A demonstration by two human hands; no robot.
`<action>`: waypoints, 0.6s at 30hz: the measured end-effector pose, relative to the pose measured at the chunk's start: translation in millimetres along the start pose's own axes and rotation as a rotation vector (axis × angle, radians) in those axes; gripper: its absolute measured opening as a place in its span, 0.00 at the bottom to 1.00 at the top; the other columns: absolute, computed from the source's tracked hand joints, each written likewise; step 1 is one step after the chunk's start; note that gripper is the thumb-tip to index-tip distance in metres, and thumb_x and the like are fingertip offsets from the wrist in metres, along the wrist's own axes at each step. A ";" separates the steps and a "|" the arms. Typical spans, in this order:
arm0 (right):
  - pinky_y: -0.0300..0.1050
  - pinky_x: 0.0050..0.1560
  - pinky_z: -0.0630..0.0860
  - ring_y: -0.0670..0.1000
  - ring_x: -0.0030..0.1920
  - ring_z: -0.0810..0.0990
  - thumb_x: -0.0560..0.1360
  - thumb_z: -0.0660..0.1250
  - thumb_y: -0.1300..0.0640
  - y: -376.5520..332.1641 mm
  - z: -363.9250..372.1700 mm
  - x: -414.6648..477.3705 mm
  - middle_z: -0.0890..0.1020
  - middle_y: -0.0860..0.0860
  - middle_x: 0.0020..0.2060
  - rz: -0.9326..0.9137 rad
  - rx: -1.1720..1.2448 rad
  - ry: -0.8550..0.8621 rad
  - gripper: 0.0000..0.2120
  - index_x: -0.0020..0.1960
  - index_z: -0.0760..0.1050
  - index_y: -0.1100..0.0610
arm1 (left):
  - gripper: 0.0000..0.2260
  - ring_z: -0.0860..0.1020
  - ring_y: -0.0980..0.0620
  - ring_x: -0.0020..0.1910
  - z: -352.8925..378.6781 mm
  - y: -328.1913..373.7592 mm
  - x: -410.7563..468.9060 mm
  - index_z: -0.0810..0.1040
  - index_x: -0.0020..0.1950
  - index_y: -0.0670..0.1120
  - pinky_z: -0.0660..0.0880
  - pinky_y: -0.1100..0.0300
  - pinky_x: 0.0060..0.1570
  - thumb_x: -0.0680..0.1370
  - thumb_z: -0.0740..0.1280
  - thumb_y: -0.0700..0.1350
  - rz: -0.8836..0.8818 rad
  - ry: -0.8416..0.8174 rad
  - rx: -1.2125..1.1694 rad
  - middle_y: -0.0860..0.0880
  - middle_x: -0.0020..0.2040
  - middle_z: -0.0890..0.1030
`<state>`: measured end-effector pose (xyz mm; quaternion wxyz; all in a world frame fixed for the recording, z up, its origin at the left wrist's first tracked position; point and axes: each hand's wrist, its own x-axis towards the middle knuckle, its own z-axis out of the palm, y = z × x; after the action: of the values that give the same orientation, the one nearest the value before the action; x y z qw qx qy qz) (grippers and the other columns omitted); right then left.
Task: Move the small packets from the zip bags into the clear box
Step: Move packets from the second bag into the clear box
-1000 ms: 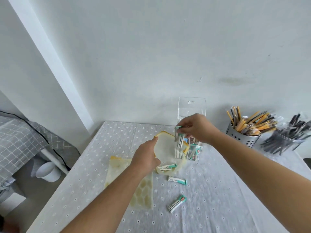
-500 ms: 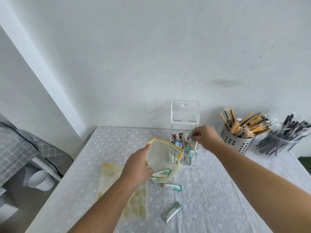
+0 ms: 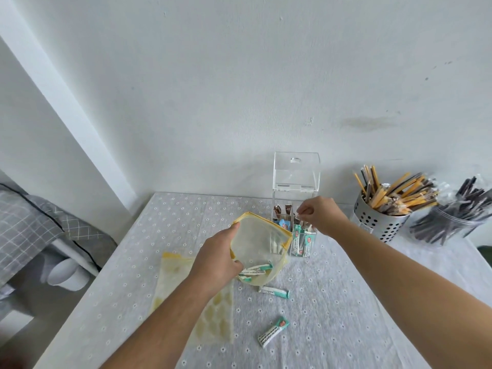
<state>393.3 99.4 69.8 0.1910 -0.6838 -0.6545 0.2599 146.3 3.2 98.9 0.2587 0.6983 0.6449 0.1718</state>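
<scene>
My left hand (image 3: 218, 259) grips the rim of a yellow-edged zip bag (image 3: 255, 241) and holds it open and upright; a few teal-and-white small packets (image 3: 255, 271) lie in its bottom. Right behind it stands the clear box (image 3: 282, 206), its lid (image 3: 295, 169) tipped up, with several packets (image 3: 303, 241) standing inside. Over the box's opening my right hand (image 3: 320, 217) pinches its fingertips on the top of a small packet. Two loose packets (image 3: 274, 292) (image 3: 273, 332) lie on the tablecloth. A second zip bag (image 3: 213, 318) lies flat, partly under my left forearm.
A perforated metal holder (image 3: 380, 225) full of yellow sticks and a clear tub (image 3: 447, 225) of dark sticks stand at the right rear. The white wall is just behind the box. Left of the table edge (image 3: 106, 265) are grey bedding and a white bowl (image 3: 66, 272).
My right hand carried a packet from the bag's mouth back to the clear box and now hovers over its opening. My left hand kept holding the bag open.
</scene>
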 end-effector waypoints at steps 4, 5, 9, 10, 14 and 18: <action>0.42 0.47 0.82 0.48 0.39 0.82 0.72 0.71 0.65 -21.6 -11.6 -21.4 0.85 0.54 0.41 -0.065 0.159 0.041 0.06 0.48 0.82 0.60 | 0.36 0.72 0.53 0.41 -0.6 -0.3 0.7 0.60 0.75 0.51 0.69 0.66 0.45 0.69 0.68 0.37 0.014 -0.005 0.023 0.49 0.63 0.76; 0.39 0.45 0.82 0.47 0.38 0.82 0.71 0.72 0.65 -29.8 -13.8 -29.7 0.85 0.52 0.39 -0.089 0.203 0.044 0.06 0.48 0.83 0.60 | 0.36 0.72 0.54 0.41 -0.7 -0.3 0.6 0.60 0.75 0.50 0.69 0.65 0.45 0.69 0.68 0.37 0.013 -0.007 0.025 0.49 0.63 0.76; 0.31 0.42 0.79 0.39 0.34 0.81 0.70 0.73 0.65 -59.2 -12.6 -62.6 0.84 0.49 0.35 -0.196 0.339 0.019 0.06 0.46 0.83 0.59 | 0.37 0.74 0.52 0.40 -1.5 0.8 -0.5 0.60 0.75 0.50 0.71 0.63 0.46 0.68 0.69 0.37 0.006 -0.013 0.014 0.48 0.59 0.77; 0.30 0.40 0.79 0.36 0.32 0.80 0.69 0.73 0.65 -64.1 -9.2 -68.8 0.84 0.48 0.34 -0.219 0.348 -0.002 0.06 0.46 0.83 0.58 | 0.36 0.74 0.51 0.41 -1.5 1.0 -1.0 0.60 0.75 0.49 0.72 0.62 0.46 0.69 0.69 0.37 0.008 -0.013 0.017 0.47 0.58 0.77; 0.26 0.43 0.76 0.33 0.33 0.78 0.69 0.74 0.64 -73.9 16.8 -84.9 0.84 0.50 0.37 -0.302 0.248 -0.106 0.08 0.47 0.83 0.58 | 0.37 0.78 0.47 0.50 1.9 0.3 -7.0 0.59 0.75 0.49 0.72 0.61 0.48 0.69 0.69 0.37 0.022 -0.016 0.024 0.46 0.58 0.78; 0.37 0.54 0.77 0.45 0.47 0.82 0.71 0.72 0.64 -75.6 51.6 -81.8 0.85 0.55 0.50 -0.340 0.013 -0.281 0.13 0.55 0.80 0.60 | 0.37 0.77 0.49 0.51 8.7 -3.4 -16.3 0.57 0.76 0.50 0.70 0.63 0.49 0.70 0.69 0.38 0.053 -0.030 0.046 0.50 0.64 0.74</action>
<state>301.2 19.3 83.0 0.1434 -0.5193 -0.7790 0.3209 146.8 -14.0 91.4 0.2475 0.7234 0.6262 0.1529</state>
